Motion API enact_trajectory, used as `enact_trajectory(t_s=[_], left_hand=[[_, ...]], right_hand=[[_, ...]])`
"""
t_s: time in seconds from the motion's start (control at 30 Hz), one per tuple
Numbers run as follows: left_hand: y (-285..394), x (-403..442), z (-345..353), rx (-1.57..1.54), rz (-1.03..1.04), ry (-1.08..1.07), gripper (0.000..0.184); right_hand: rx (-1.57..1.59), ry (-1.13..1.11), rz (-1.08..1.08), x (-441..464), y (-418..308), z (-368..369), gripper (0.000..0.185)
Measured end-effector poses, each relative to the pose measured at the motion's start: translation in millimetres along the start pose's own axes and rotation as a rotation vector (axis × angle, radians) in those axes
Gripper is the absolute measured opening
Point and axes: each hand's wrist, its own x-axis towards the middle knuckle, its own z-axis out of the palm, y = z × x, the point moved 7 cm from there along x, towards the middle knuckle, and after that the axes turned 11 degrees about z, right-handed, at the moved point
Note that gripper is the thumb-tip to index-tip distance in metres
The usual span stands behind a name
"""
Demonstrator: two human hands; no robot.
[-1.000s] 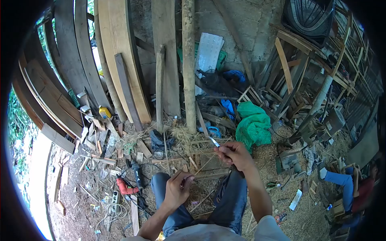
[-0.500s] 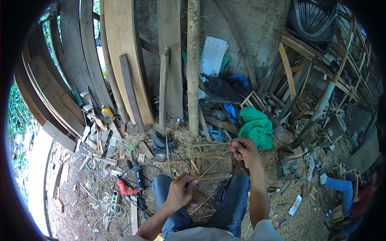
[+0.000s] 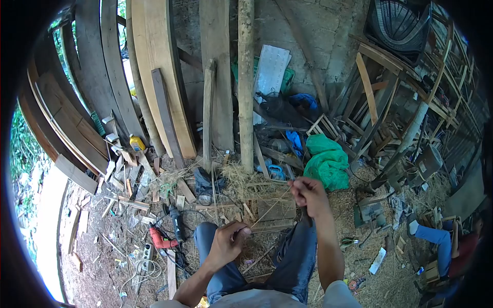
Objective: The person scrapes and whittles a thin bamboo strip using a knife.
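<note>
My left hand point(image 3: 229, 243) is closed above my left thigh, thumb pressed to the fingers. A thin pale strip point(image 3: 262, 214), like split cane or bamboo, runs from its fingertips up to the right. My right hand point(image 3: 311, 199) is closed above my right knee, farther forward than the left. Below its fist shows the dark handle of a knife point(image 3: 306, 215); the blade cannot be made out now. Between my knees and beyond the strip lies a flat wooden block point(image 3: 276, 210) on the ground.
A red drill point(image 3: 160, 239), a grinder point(image 3: 176, 224) and a power strip point(image 3: 146, 256) lie at left among wood scraps. A post point(image 3: 246, 92) stands ahead, near a green plastic bag point(image 3: 327, 163). Pliers point(image 3: 350, 241) lie at right. Another person point(image 3: 436, 238) sits far right.
My right hand has turned a little and shifted slightly left; the grey blade that stuck out above it is no longer visible. My left hand has barely moved.
</note>
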Motion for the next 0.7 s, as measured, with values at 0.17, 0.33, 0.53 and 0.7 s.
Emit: enact_trajectory(t_s=[0.17, 0.33, 0.53, 0.7], left_hand=[[-9, -7, -11, 0.010, -0.070, -0.019, 0.009], [-21, -5, -4, -0.048, -0.082, 0.044, 0.009], [-16, -3, 5, -0.060, -0.047, 0.038, 0.004], [-2, 3, 2, -0.079, -0.072, -0.015, 0.006]], right_hand=[[0.085, 0.175, -0.178, 5, -28, -55, 0.019], [-0.060, 0.015, -0.081, -7, -17, -11, 0.022], [-0.075, -0.100, 0.023, -4, 5, 24, 0.021], [-0.051, -0.088, 0.027, 2, -4, 20, 0.020]])
